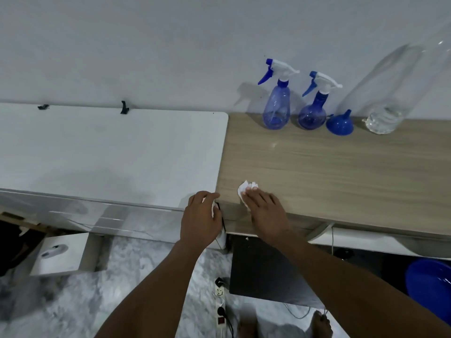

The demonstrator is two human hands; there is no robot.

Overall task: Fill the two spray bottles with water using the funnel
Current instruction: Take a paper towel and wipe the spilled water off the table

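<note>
Head view: the right hand (266, 211) lies flat on the wooden desk (341, 172) near its front left corner. Its fingers are straight and close together, and the fingertips press down on a crumpled white tissue (244, 187).

The left hand (201, 218) is at the desk's left front corner, over the gap between the desk and a white table (109, 147) that stands against it. Its fingers are curled, and a bit of white shows beneath them (whether it is pinching something there I cannot tell).

Along the desk's back edge, by the wall, the task's things stand in a row, well apart from both hands. Leftmost is the taller spray bottle (277, 106), and just right of it the rounder spray bottle (312, 113). Both are translucent blue with their white and blue trigger heads on. The blue funnel (339, 123) sits mouth down just beside the rounder one, its spout pointing up. Right of the funnel stands a large clear bottle (390, 93) with a little water in the bottom.

Under the desk's right end a blue basin (429, 281) shows, and a white power strip (220, 308) lies on the marbled floor.
</note>
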